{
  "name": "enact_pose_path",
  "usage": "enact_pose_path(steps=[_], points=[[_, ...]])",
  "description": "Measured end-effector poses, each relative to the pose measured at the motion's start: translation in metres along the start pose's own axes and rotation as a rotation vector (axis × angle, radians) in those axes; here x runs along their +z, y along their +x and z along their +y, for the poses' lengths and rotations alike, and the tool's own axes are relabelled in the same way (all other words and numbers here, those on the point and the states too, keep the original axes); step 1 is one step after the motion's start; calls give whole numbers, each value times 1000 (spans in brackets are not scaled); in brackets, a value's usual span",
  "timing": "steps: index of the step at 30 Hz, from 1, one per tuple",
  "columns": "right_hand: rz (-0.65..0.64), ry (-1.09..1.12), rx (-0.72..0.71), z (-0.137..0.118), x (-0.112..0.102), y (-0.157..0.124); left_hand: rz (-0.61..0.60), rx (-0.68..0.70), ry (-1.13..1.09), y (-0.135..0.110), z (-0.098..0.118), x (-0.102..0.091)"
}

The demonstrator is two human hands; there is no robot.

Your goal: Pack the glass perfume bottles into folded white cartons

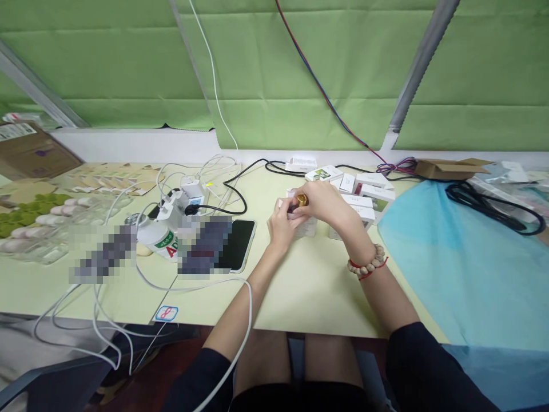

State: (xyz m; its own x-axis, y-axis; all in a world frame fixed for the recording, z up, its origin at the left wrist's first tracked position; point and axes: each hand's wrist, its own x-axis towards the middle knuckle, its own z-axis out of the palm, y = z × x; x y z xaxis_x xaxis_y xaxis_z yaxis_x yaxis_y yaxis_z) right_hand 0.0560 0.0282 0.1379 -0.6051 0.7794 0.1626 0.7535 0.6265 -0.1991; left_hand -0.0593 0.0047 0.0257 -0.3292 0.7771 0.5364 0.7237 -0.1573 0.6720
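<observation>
My two hands meet over a small white box (306, 228) on the table. A small dark bottle with a shiny gold cap (302, 199) sits between them at the box's top. My left hand (281, 223) is closed around the left side of the box, fingers near the bottle's dark part. My right hand (323, 200) comes from the right, its fingers bent down around the gold cap; some fingertips are hidden. To the right of my hands lie several small white boxes (359, 201), some with coloured pictures.
Left of my hands lie a phone (242, 243), a white bottle (156, 236) and power adapters (171, 207) with tangled cables. A white cable (250, 297) crosses before my left forearm. Blue sheeting (463, 257), a black cable coil (493, 206) and an open carton (450, 168) are at right.
</observation>
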Motion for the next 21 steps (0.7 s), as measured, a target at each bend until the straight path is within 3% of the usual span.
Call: enact_pose_path(steps=[16,21], points=[[-132,-67,-11,1,9,1,-19,4,-32,1,0,0],[-192,59,-27,5,8,1,-26,-7,22,0,1,-1]])
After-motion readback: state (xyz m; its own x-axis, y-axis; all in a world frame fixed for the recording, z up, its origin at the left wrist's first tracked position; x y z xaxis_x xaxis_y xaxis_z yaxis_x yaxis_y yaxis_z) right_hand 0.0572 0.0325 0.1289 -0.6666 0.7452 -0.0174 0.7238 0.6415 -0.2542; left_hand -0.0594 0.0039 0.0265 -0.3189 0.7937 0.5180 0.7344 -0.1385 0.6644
